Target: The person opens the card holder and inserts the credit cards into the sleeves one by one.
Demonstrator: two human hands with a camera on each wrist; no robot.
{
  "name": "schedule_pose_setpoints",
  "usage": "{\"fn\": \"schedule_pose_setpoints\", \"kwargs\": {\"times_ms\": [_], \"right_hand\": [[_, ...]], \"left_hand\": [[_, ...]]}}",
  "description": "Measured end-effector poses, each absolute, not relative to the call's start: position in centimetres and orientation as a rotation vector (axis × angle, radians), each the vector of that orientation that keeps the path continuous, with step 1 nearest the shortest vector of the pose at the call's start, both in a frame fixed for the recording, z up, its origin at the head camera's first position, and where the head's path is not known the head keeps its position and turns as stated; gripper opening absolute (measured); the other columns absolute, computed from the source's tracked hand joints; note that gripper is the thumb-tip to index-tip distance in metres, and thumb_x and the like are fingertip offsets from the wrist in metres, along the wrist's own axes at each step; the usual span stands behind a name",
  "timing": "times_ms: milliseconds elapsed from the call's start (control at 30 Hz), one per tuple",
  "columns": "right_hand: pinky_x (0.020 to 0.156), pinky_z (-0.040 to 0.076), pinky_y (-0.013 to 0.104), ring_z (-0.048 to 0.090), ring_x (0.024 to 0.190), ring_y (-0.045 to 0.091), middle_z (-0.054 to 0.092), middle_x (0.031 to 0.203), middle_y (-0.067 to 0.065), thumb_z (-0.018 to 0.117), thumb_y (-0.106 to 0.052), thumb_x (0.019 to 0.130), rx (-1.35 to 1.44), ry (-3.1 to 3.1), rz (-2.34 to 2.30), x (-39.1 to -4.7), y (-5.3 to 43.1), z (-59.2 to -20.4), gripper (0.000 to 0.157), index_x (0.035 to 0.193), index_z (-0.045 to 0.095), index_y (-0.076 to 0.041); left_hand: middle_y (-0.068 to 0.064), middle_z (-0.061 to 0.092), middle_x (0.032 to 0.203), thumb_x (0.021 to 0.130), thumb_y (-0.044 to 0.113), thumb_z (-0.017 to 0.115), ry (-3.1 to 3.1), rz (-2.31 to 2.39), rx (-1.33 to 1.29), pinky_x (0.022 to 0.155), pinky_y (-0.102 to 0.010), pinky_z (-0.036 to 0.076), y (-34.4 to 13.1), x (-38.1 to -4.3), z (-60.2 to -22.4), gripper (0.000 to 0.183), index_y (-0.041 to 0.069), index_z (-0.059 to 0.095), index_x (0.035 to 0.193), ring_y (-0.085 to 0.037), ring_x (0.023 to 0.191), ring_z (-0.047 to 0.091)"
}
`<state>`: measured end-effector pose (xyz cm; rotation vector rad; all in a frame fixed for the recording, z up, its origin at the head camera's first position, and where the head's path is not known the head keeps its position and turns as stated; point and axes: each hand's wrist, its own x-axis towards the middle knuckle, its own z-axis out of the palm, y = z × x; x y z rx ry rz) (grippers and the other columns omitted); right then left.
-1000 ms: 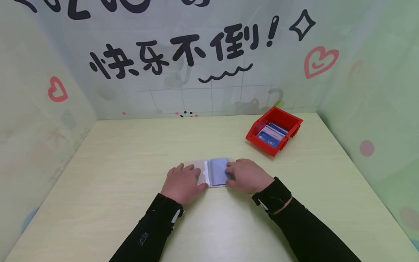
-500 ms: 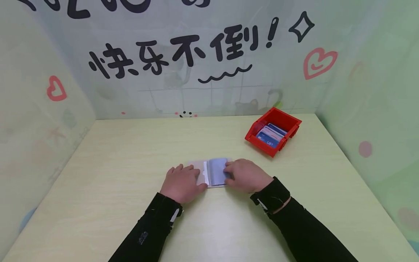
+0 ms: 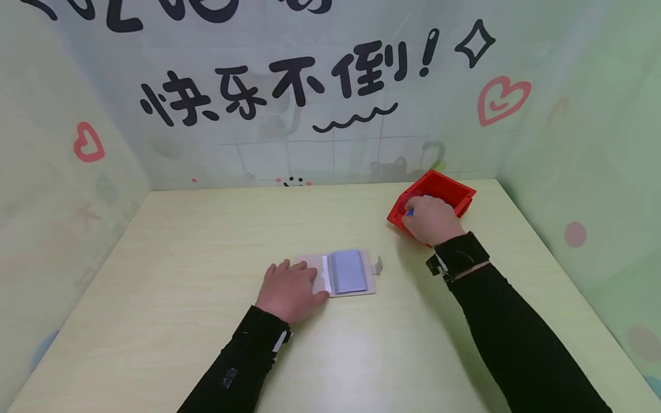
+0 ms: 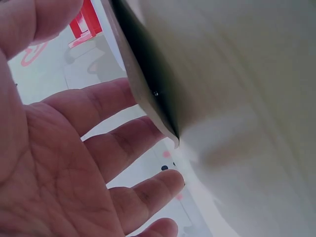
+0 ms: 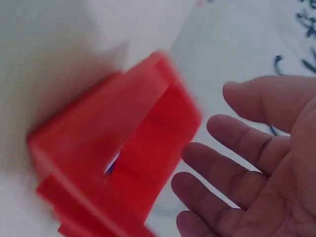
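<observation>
Standing leftmost on my remote screen, the left wall (image 3: 43,241) carries a pink heart outline (image 3: 89,141); right of that, a black left sleeve (image 3: 224,364) runs up from the lower edge to the left hand (image 3: 289,291), which rests on the left part of an open card holder (image 3: 341,273) near the middle of the pale table (image 3: 201,241). On the left wrist feed I get its fingers spread and loosely extended; two fingertips pass behind the holder's pale edge, and a dark gap shows between that edge and the tabletop.

Next along, a narrow white strip (image 3: 326,273) borders the holder's blue pocket (image 3: 349,272); a small grey tab (image 3: 377,265) sticks out at the right edge; higher up, the back wall (image 3: 186,155) bears black lettering (image 3: 293,79).

Further right, the right hand (image 3: 432,220) reaches over the front of a red bin (image 3: 443,186), well apart from the holder; a bit of blue (image 3: 410,213) shows by its fingertips, and I cannot tell whether they touch it; the right wrist feed gives me fingers parted and slightly bent, the thumb away from them, the bin blurred alongside. A black wristband (image 3: 461,252) and right sleeve (image 3: 521,338) trail down to the lower right; beyond, the greenish right wall (image 3: 609,172) has a pink dot (image 3: 575,234).
</observation>
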<state>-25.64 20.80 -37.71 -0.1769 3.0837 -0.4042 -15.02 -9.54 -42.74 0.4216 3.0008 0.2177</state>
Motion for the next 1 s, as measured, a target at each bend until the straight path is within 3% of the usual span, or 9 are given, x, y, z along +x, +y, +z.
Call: {"fn": "schedule_pose_setpoints", "kwargs": {"times_ms": [233, 400, 567, 1000], "right_hand": [[0.098, 0.054, 0.063, 0.065, 0.094, 0.038, 0.075, 0.102, 0.018, 0.066, -0.019, 0.097, -0.043, 3.047, -0.098, -29.4, 23.4, -38.0, 0.026, 0.115, 0.07, 0.0], [0.106, 0.047, 0.064, 0.062, 0.102, 0.039, 0.076, 0.1, 0.016, 0.068, -0.018, 0.094, 0.002, 2.971, -0.039, -30.6, 24.1, -38.6, 0.02, 0.104, 0.072, -0.001], [0.108, 0.043, 0.065, 0.061, 0.104, 0.037, 0.076, 0.097, 0.015, 0.07, -0.02, 0.09, 0.015, 2.929, -0.004, -31.1, 24.3, -39.4, 0.022, 0.101, 0.07, -0.001], [0.111, 0.04, 0.066, 0.06, 0.103, 0.036, 0.075, 0.101, 0.015, 0.066, -0.02, 0.095, 0.002, 2.924, -0.018, -31.7, 24.3, -40.0, 0.026, 0.111, 0.069, 0.001]], "left_hand": [[-0.008, 0.07, 0.135, 0.096, 0.054, 0.067, 3.016, 0.207, 0.439, 0.11, -0.063, 0.043, -9.4, -15.1, -42.9, 0.052, 0.014, 0.074, 0.128, -0.037, 0.119, 0.059], [-0.007, 0.071, 0.132, 0.095, 0.055, 0.068, 3.023, 0.188, 0.441, 0.107, -0.062, 0.045, -9.4, -15.1, -43.1, 0.05, 0.016, 0.075, 0.126, -0.035, 0.114, 0.059], [-0.007, 0.071, 0.133, 0.095, 0.055, 0.067, 3.021, 0.178, 0.433, 0.108, -0.062, 0.044, -9.5, -15.2, -43.3, 0.051, 0.016, 0.074, 0.126, -0.036, 0.117, 0.059], [-0.009, 0.068, 0.139, 0.096, 0.055, 0.067, 3.017, 0.203, 0.426, 0.113, -0.066, 0.041, -9.6, -15.1, -42.9, 0.052, 0.015, 0.074, 0.129, -0.045, 0.134, 0.055]]}}
